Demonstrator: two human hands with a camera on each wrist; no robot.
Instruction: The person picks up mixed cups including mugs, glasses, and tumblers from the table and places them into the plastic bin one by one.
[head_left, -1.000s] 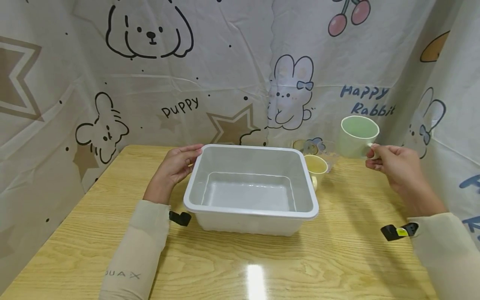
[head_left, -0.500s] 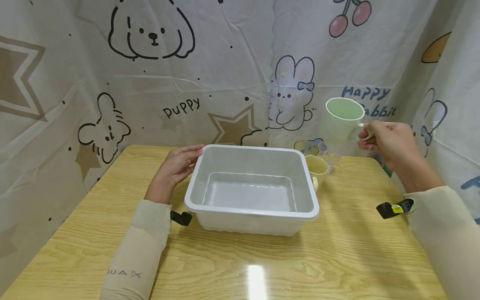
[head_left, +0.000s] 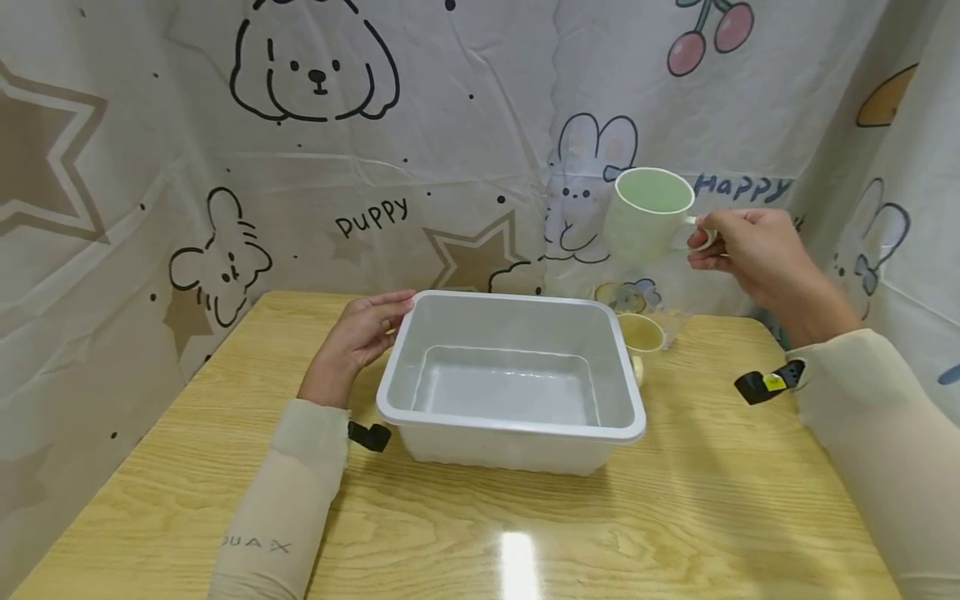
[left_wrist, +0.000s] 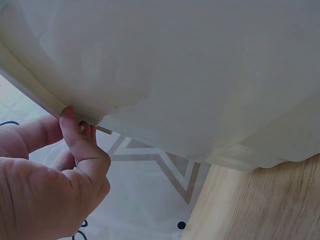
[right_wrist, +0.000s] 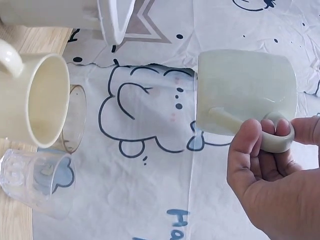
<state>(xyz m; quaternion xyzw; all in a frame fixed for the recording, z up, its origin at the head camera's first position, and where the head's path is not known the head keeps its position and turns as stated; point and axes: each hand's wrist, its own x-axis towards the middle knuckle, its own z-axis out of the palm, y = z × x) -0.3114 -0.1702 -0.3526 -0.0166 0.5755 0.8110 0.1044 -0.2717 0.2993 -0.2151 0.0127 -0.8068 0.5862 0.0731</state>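
A pale green mug (head_left: 647, 221) hangs in the air above the back right of the table, upright, its mouth facing up. My right hand (head_left: 753, 250) pinches its handle, as the right wrist view shows with the mug's handle (right_wrist: 277, 142) between thumb and fingers. On the table stands a light grey plastic basin (head_left: 510, 450), with nothing inside it. My left hand (head_left: 363, 333) grips the basin's far left rim; in the left wrist view the fingers (left_wrist: 80, 142) curl at the edge of the basin wall (left_wrist: 175, 75).
Just right of the basin stands a yellow mug (head_left: 643, 333), partly hidden by it. Behind it are a clear plastic cup (right_wrist: 40, 182) and another clear glass (right_wrist: 75, 117). A printed curtain (head_left: 337, 167) hangs along the back and sides of the wooden table (head_left: 420, 533).
My right hand has raised the green mug and carried it leftward, from right of the yellow mug to above it. The left hand keeps its place on the basin rim.
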